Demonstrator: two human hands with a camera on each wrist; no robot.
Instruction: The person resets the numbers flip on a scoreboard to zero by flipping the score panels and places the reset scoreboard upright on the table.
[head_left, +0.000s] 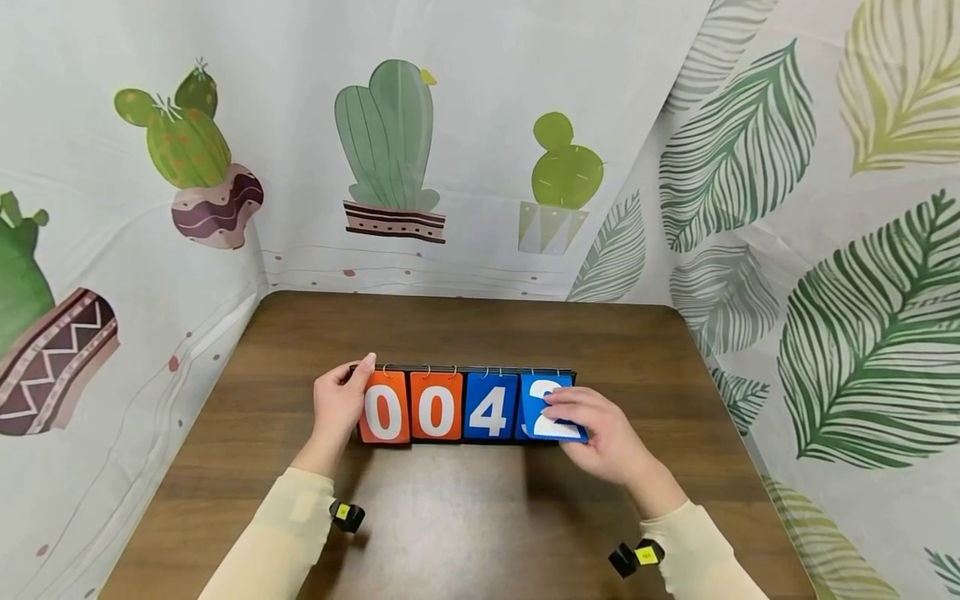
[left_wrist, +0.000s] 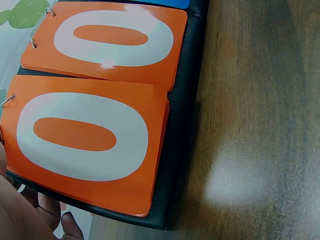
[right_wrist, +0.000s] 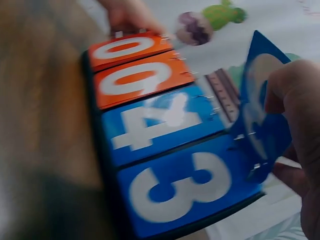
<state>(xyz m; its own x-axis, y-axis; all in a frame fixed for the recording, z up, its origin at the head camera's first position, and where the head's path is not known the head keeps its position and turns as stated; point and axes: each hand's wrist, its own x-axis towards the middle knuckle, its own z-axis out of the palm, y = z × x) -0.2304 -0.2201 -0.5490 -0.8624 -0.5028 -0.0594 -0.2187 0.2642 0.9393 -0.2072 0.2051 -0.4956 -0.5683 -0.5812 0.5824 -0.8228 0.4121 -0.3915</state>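
Observation:
A flip scoreboard with a black backing (left_wrist: 182, 125) stands on the table, its number cards hung on metal rings along the top edge. Two orange cards reading 0 (head_left: 385, 408) and 0 (head_left: 436, 406) are on the left, then a blue 4 (head_left: 490, 406). My left hand (head_left: 337, 408) grips the backing's left end, thumb in front and fingers behind. At the right end my right hand (head_left: 603, 429) pinches a blue card reading 2 (head_left: 536, 408) by its lower part. That card is lifted off the blue 3 card (right_wrist: 190, 192), which shows in full in the right wrist view.
The brown wooden table (head_left: 450, 517) extends in front of the scoreboard and to both sides. Behind it hangs a white cloth (head_left: 480, 150) printed with cacti, and a leaf-patterned one (head_left: 750, 275) is on the right. Black wrist cameras (head_left: 347, 516) sit at both sleeves.

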